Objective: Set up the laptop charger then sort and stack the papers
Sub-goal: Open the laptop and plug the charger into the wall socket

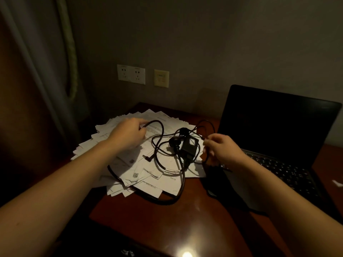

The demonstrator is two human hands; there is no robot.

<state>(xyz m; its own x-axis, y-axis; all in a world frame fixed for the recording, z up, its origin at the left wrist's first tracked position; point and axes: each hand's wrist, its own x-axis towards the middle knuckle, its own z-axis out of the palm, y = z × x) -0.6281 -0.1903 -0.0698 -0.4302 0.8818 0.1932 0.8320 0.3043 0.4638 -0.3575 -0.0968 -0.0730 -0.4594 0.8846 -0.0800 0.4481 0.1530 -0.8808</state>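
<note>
A black laptop charger lies tangled on a loose spread of white papers (128, 160) on the dark wooden desk (167, 219). Its power brick (189, 147) and round wall plug (174, 141) sit at the middle of the tangle. The small barrel connector (147, 158) rests on the papers. My left hand (128, 134) pinches a loop of the cable (157, 125) at the far left of the pile. My right hand (220, 149) grips another stretch of cable beside the brick. The open black laptop (274, 145) stands at the right, its screen dark.
Two white wall sockets (131, 74) and a yellowish wall plate (161, 78) sit on the wall behind the papers. A curtain (46, 71) hangs at the left. A bright light reflection (186, 254) shows on the desk's near edge. A small white scrap (336, 182) lies right of the laptop.
</note>
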